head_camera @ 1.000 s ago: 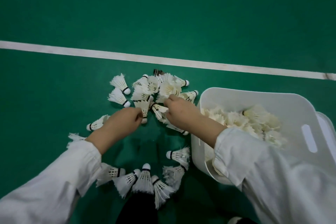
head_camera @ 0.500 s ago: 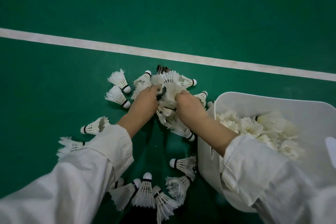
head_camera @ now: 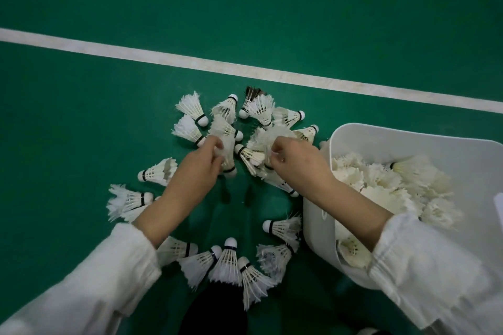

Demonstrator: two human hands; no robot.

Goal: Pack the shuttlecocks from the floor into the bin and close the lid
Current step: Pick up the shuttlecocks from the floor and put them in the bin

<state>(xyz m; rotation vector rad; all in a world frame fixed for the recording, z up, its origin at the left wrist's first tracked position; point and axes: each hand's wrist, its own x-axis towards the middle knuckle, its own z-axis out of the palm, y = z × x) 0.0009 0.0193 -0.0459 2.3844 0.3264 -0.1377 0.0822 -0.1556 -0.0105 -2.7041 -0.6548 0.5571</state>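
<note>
Shuttlecocks [head_camera: 261,111] lie in a rough ring on the green court floor [head_camera: 109,8], thickest at the far side, just left of the white bin [head_camera: 321,226], which already holds a deep heap of them. We have both hands in that cluster. The left hand [head_camera: 198,168] has its grip closed round a nested stack [head_camera: 224,141], and the right hand [head_camera: 296,163] has curled its fingers into a bunch [head_camera: 261,141] of feathers. To do this step well, we judge, we should lift by the corks or stacked skirts rather than crush feathers, then carry each handful right, over the rim, and let go low. More wait nearest us and to the left. A white court line [head_camera: 245,65] runs beyond. We cannot make out the lid.
</note>
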